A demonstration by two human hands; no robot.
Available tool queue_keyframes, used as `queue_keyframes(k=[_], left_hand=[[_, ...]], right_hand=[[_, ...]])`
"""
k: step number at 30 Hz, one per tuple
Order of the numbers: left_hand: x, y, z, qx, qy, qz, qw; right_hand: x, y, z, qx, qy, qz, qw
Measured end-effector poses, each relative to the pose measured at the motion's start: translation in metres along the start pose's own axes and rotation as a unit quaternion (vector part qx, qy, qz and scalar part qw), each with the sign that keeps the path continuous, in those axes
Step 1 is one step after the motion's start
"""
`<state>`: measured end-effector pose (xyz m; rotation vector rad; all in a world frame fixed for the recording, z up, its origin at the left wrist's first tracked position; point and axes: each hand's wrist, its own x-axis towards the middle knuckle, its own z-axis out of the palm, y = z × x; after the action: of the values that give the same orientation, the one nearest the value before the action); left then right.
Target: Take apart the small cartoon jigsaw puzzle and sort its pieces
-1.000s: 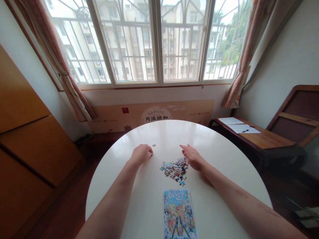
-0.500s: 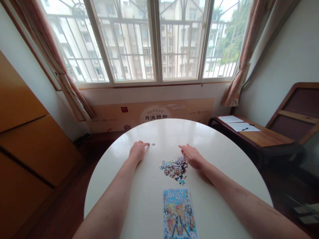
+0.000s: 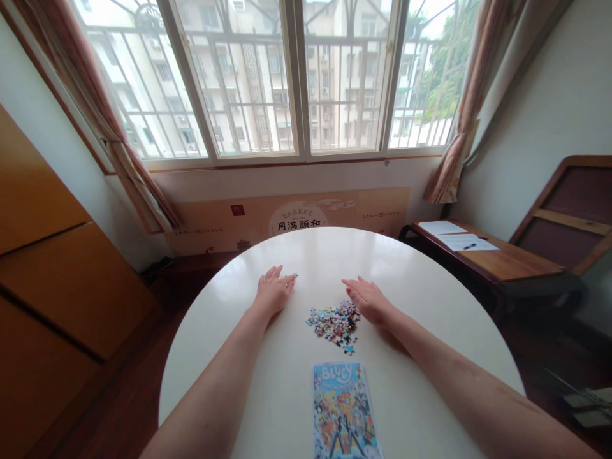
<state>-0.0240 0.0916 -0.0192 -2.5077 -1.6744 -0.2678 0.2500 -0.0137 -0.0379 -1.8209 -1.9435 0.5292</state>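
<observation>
A round white table (image 3: 421, 299) carries a small heap of colourful puzzle pieces (image 3: 335, 324) near its middle. My left hand (image 3: 273, 291) lies flat with fingers stretched out, its fingertips touching a lone puzzle piece (image 3: 292, 276) left of the heap. My right hand (image 3: 367, 298) rests open at the heap's right edge, palm turned inward, fingers straight, holding nothing. A printed picture sheet with blue lettering (image 3: 344, 411) lies on the table close to me.
A low wooden side table (image 3: 507, 262) with papers and a pen (image 3: 456, 242) stands at the right, a dark wooden frame (image 3: 568, 210) behind it. A wooden cabinet (image 3: 52, 268) fills the left. Windows and curtains are behind the table.
My left hand went from loosely curled to stretched flat and slid forward until its fingertips reached the lone piece. My right hand has barely moved.
</observation>
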Motion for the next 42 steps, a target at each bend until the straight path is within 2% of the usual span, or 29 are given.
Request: queue_keyframes(k=[5,9,15,22,42], left_hand=[[0.002,-0.002,0.002,-0.011,0.011,-0.005,1.000],[0.002,-0.010,0.001,0.002,0.031,-0.057,0.998],[0.000,-0.014,0.005,0.015,0.020,-0.098,0.995],[0.002,-0.010,0.006,-0.005,-0.006,-0.080,0.997],[-0.006,0.005,-0.001,0.008,0.007,-0.075,0.997]], right_hand=[[-0.001,-0.001,-0.001,0.004,-0.001,0.002,1.000],[-0.001,0.000,-0.001,0.007,-0.002,0.001,1.000],[-0.002,-0.002,-0.001,0.005,-0.004,-0.001,1.000],[-0.003,-0.004,-0.003,0.000,-0.002,0.001,1.000],[-0.002,-0.002,-0.002,-0.009,-0.014,0.004,1.000]])
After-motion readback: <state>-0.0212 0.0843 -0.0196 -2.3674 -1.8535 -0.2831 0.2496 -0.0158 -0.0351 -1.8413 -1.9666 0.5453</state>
